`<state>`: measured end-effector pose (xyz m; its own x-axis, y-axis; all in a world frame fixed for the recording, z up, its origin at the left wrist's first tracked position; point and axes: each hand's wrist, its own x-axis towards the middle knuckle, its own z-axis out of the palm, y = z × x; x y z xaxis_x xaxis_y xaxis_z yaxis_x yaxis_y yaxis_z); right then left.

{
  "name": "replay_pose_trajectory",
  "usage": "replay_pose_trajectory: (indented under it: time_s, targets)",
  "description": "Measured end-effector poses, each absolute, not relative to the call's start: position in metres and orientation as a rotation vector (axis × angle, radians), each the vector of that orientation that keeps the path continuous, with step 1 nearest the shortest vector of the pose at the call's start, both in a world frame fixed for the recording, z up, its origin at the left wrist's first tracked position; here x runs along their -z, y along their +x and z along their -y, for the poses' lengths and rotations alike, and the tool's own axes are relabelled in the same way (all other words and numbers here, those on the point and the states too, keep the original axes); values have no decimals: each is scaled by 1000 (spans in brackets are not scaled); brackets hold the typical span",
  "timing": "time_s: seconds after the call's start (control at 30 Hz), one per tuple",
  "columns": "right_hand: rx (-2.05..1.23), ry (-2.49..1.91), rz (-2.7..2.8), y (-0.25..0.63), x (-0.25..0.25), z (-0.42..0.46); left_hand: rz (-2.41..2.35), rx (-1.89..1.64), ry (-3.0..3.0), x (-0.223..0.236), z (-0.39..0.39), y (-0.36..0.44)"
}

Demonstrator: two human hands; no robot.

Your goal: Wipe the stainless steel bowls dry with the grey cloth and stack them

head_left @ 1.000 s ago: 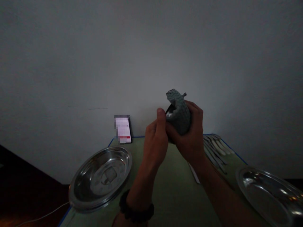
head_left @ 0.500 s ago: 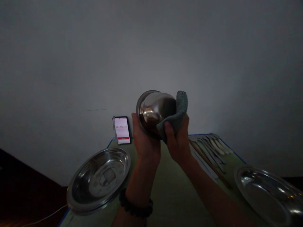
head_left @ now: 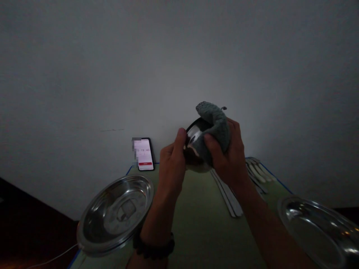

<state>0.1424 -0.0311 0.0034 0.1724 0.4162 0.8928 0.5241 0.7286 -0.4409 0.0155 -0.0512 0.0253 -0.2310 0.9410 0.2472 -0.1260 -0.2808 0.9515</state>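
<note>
A shiny metal bowl (head_left: pixel 193 149) is held up above the table, tilted on its side. My left hand (head_left: pixel 171 164) grips its left edge, thumb on top along the rim. Pressed against the bowl's right side is a grey-green cloth (head_left: pixel 217 123), which my right hand (head_left: pixel 231 157) holds with the thumb in front and the fingers hidden behind. One end of the cloth curls up over the bowl. Much of the bowl's surface is covered by the cloth and my hands.
At left on the green table (head_left: pixel 202 231) stands a wide metal basin (head_left: pixel 84 239). A lit phone (head_left: pixel 145 155) leans on the wall behind it. Several pieces of cutlery (head_left: pixel 259 172) and long flat utensils (head_left: pixel 228 198) lie at right, near another metal dish (head_left: pixel 314 228).
The bowl has turned and moved slightly right and down. My left hand has shifted from beneath it to its left edge, and the right hand with the cloth has moved right.
</note>
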Motion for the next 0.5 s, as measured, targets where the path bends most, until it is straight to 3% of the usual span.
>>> replay_pose_trajectory:
  time_s: [0.13, 0.27, 0.5]
  targets:
    - [-45, -814, 1317, 143, 2, 22, -829, -1728, 937, -26, 42, 15]
    - [20, -845, 1320, 122, 17, 18, -569, -1713, 725, -23, 34, 21]
    - [202, -933, 1468, 101, 25, 25, -629, -1809, 819, -14, 33, 28]
